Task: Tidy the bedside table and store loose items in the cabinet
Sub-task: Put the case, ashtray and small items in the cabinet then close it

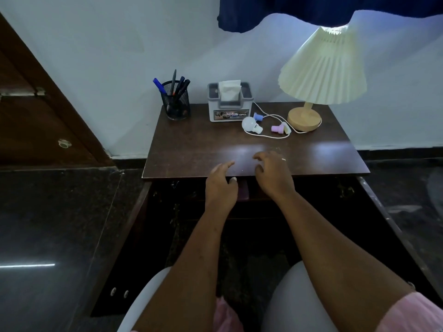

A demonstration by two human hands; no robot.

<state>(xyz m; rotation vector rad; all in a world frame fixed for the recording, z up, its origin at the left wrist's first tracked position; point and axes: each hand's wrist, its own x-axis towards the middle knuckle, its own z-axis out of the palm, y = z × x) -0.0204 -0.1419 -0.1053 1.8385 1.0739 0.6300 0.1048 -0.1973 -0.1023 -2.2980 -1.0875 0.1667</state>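
Note:
A dark wooden bedside table (196, 149) stands against the wall. On it are a mesh pen holder (177, 101) with several pens, a grey tissue box (230, 103), a white bulb (249, 124), a blue plug (258, 116), a pink plug (278, 128) and a cream pleated lamp (321, 70) with its white cord (271, 136). My left hand (221, 183) and my right hand (273, 173) hover at the table's front edge, fingers spread, holding nothing. Below them the cabinet doors (124, 259) stand swung open; the inside is dark.
A brown wooden door (43, 121) is at the left. Dark polished floor (52, 224) surrounds the cabinet. A blue curtain (311, 8) hangs above the lamp. My knees in white fabric (292, 300) are at the bottom.

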